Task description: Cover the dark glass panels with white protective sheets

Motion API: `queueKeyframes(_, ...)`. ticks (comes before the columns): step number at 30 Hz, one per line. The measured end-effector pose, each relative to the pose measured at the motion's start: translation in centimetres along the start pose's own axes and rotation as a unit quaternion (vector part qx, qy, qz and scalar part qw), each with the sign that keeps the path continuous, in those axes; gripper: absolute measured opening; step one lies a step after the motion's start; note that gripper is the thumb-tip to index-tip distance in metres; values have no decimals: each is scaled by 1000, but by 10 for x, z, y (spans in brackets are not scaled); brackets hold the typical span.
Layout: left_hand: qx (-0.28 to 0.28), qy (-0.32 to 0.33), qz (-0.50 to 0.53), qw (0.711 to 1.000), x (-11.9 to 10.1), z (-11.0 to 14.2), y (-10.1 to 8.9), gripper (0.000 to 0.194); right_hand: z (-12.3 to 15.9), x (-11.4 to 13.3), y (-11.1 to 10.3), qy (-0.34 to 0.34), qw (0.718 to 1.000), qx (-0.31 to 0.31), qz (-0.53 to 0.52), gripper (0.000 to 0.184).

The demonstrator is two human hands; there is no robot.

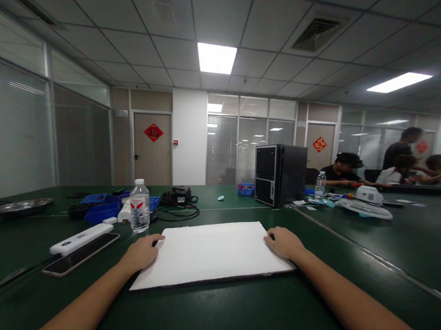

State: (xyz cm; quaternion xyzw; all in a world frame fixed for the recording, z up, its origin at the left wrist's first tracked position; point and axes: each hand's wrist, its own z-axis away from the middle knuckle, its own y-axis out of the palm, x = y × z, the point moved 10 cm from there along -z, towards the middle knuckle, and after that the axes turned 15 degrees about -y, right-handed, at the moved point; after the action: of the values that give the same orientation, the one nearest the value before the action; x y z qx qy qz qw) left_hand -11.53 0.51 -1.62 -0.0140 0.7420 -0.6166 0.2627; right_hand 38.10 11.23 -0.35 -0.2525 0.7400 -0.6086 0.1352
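A flat white rectangular panel (213, 253) with a dark underside or frame along its near edge lies on the green table in front of me. My left hand (142, 253) is closed at its left edge, a fingertip resting on the white surface. At the upper right corner my right hand (285, 243) is curled in the same way on the opposite edge. A small dark bit shows by the fingers of each hand; I cannot make out what it is. Both hands' fingers are partly hidden.
Left of the panel stand a water bottle (140, 207), a white power strip (81, 239), a phone (81, 254) and blue trays (102, 211). Behind are a black adapter (180, 196) and a computer tower (280, 175). A white fan (365, 209) lies right; several people sit or stand beyond.
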Motion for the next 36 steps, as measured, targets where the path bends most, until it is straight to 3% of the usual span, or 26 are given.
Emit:
queueKeyframes(21,-21,-20,5,1000,-3,6,-8,37,1,-11,8,45,999,26,15,37)
queueKeyframes(27,-41,-80,5,996,5,8,-19,33,3,-23,12,104,994,15,-20,36)
queueKeyframes(36,-9,-84,114,990,5,5,-17,33,4,-32,16,161,974,-14,-157,33)
